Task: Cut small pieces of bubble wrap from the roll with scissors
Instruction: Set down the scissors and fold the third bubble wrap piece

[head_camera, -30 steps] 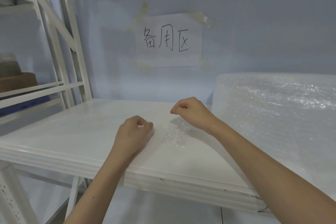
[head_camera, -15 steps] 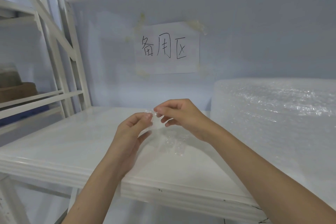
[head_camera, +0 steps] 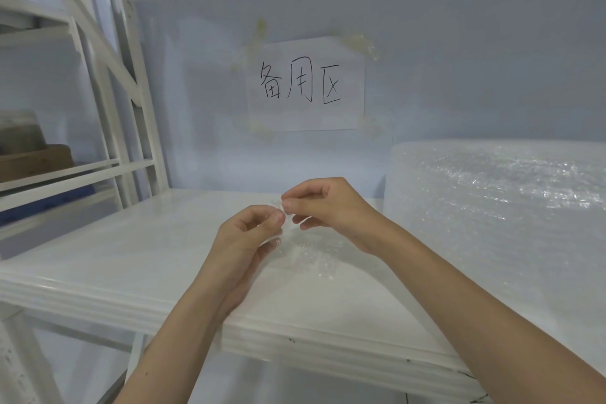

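Hands meet above the middle of a white shelf (head_camera: 131, 259), both working one small piece of bubble wrap (head_camera: 305, 248). The left hand (head_camera: 244, 241) comes up from the near side with fingers curled, its grip a pinch of thumb and forefinger on the piece's upper left edge. The right hand (head_camera: 323, 207) reaches in from the right, fingers curled too, its grip pinching the same top edge just beside the left thumb, so the fingertips of the two hands nearly touch. The clear, crinkled piece hangs from both pinches, and its lower part trails down toward the shelf surface below the right hand; whether it touches the shelf cannot be told.

At the right end of the shelf lies the big roll of bubble wrap (head_camera: 498, 207), close beside the right forearm and apart from the small piece. On the far wall a paper sign (head_camera: 306, 84) with handwritten characters is taped up above the hands. To the left stands a white metal rack frame (head_camera: 108, 75), and beyond it, on a neighbouring shelf, a brown cardboard box (head_camera: 36, 161) is blurred and partly hidden.
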`<move>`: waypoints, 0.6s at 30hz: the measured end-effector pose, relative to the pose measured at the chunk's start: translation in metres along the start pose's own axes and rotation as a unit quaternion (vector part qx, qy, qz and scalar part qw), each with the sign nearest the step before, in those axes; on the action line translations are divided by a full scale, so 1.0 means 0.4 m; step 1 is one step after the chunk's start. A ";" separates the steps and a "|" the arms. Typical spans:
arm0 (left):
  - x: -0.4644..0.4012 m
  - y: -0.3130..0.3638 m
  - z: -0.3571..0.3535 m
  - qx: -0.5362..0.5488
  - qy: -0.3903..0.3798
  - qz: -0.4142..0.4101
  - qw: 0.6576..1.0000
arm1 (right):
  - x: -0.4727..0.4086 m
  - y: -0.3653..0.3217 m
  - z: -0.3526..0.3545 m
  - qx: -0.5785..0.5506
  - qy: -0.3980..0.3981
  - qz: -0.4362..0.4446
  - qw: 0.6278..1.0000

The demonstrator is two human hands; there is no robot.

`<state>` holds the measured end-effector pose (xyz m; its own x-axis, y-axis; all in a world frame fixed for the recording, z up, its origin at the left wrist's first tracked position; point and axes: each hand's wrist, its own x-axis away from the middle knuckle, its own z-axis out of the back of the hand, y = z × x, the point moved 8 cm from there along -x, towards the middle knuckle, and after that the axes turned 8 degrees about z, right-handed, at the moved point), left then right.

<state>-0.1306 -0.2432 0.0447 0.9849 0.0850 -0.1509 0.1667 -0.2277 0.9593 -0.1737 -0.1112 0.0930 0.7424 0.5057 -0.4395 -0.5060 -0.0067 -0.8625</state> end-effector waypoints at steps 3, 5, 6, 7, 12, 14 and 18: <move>0.003 0.003 -0.003 -0.009 0.001 -0.007 1.000 | 0.000 0.003 0.002 0.002 0.000 -0.002 1.000; 0.005 0.005 -0.003 -0.014 0.006 -0.012 1.000 | 0.000 0.004 0.005 -0.003 0.007 -0.003 1.000; 0.005 0.004 -0.001 -0.012 0.010 -0.014 1.000 | -0.001 0.004 0.007 -0.007 0.013 -0.004 1.000; 0.006 0.004 0.001 -0.008 0.016 -0.017 1.000 | -0.001 0.005 0.010 -0.012 0.020 -0.006 1.000; 0.007 0.001 0.008 0.010 0.029 -0.016 0.999 | -0.002 0.009 0.018 -0.050 0.041 -0.016 0.998; 0.010 0.001 0.002 0.006 0.017 -0.013 1.000 | -0.002 0.011 0.018 -0.064 0.043 -0.019 0.997; 0.009 -0.003 0.000 0.011 0.010 -0.006 1.000 | 0.000 0.013 0.017 -0.083 0.042 -0.019 0.995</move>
<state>-0.1272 -0.2428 0.0430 0.9816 0.1067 -0.1582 0.1804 -0.2487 0.9516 -0.1794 -0.1056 0.0902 0.7975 0.4338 -0.4193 -0.4028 -0.1345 -0.9054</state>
